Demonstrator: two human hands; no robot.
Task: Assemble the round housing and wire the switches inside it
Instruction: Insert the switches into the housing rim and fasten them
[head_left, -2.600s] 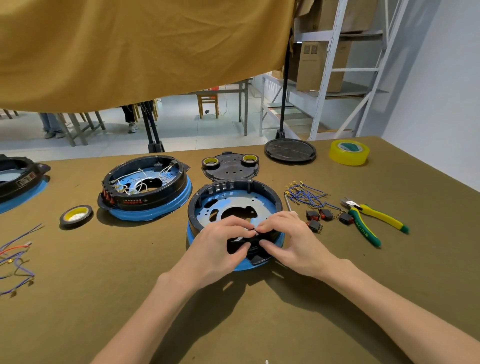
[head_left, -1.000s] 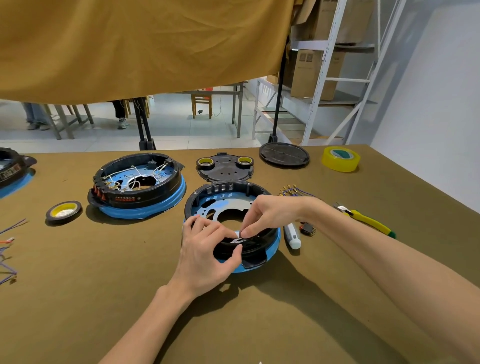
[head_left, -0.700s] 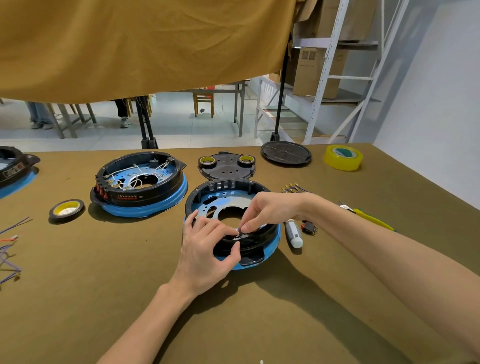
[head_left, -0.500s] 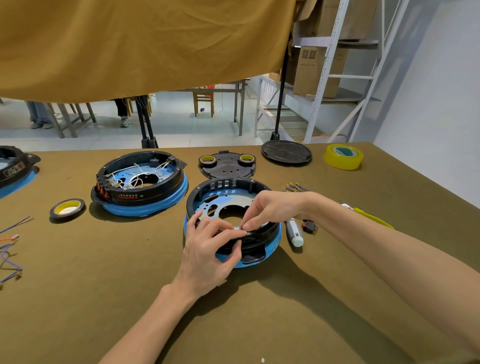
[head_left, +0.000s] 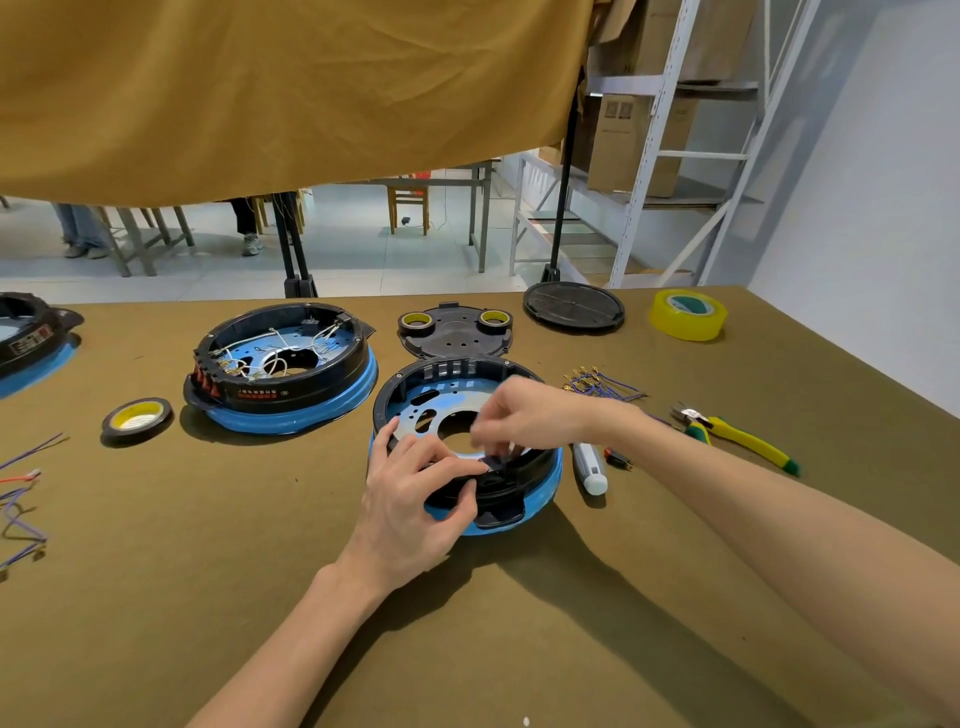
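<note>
Seating a switch (head_left: 493, 462) in the housing (head_left: 452, 387) wall: your left hand (head_left: 415, 499) grips the rim, right hand (head_left: 524, 415) pinches it; next, press it home squarely.

Bright, even daylight; soft shadows fall toward the viewer, wide-angle edges bend, the moving right hand (head_left: 524, 415) blurs.

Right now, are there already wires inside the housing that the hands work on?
No: the housing under the hands shows only its bare blue plate, while the wired housing lies to its left.
</note>
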